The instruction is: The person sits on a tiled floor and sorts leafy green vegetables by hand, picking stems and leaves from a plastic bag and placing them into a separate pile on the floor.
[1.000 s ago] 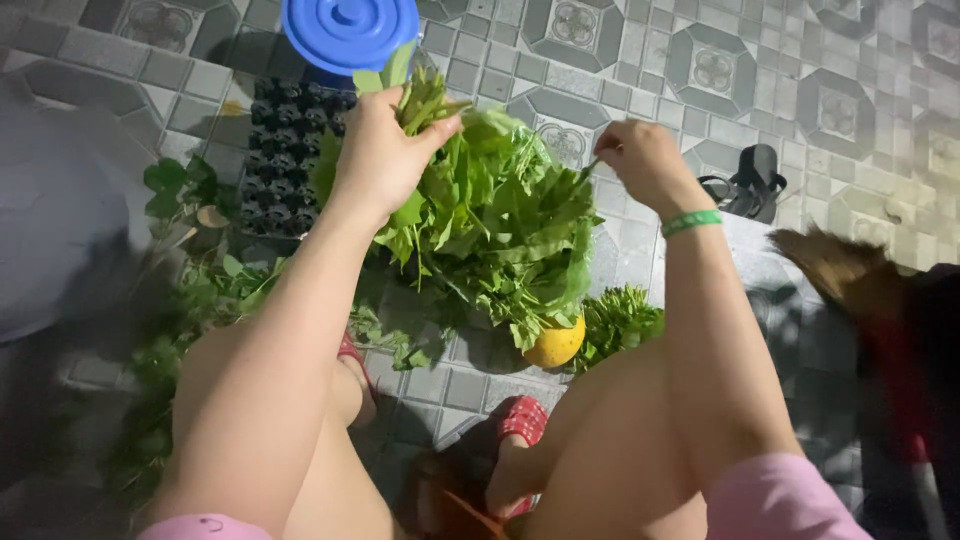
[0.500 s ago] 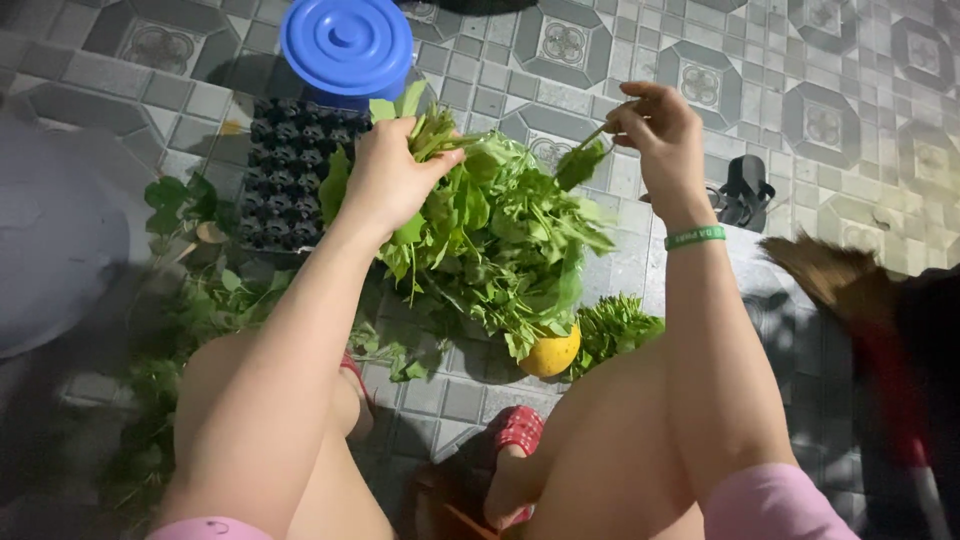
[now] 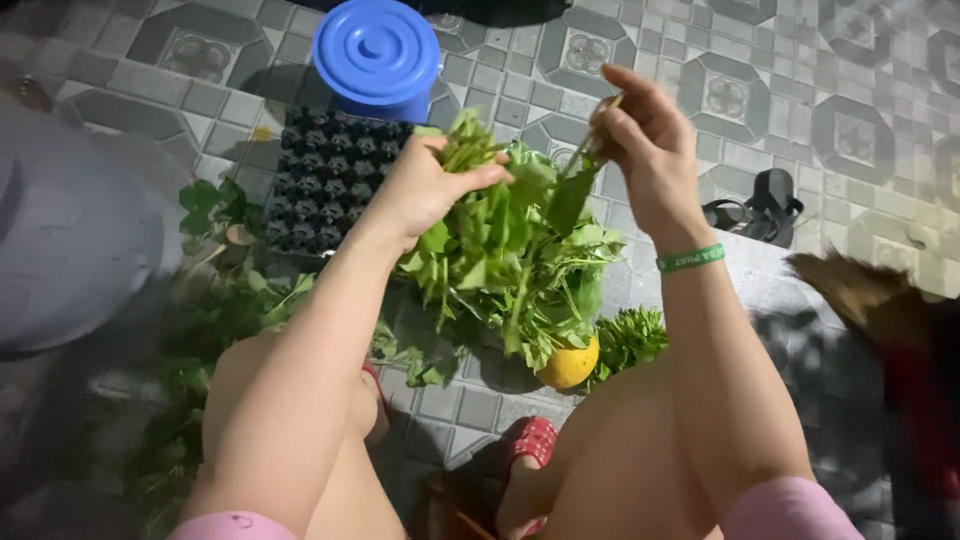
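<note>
- Green and soft-stemmed, the bunch of leafy greens (image 3: 510,265) is what I have in the left hand (image 3: 425,190): the fingers are clenched round the gathered stems at the top, so the leaves hang down over the tiled floor (image 3: 700,60), held above it between my knees.
- My right hand (image 3: 645,150) pinches a single leafy sprig (image 3: 575,190) between thumb and fingertips, lifted just beside the bunch; the sprig's leaf touches the outer leaves of the bunch.
- To do this well I judge the left grip should stay high on the stems and firm, while the right draws the sprig up and away along its own stem, not sideways, so the tender leaves do not tear.
- Below the bunch sits a yellow round fruit (image 3: 570,365), with a smaller tuft of frilly greens (image 3: 630,340) touching it.
- Behind the left hand lies a black moulded tray (image 3: 320,190), and beyond that a blue lidded bucket (image 3: 378,55); loose leaves (image 3: 215,215) are scattered to the left.
- Open room lies up and to the right, toward the black sandal (image 3: 760,205); a grey tub (image 3: 70,240) crowds the left edge.
</note>
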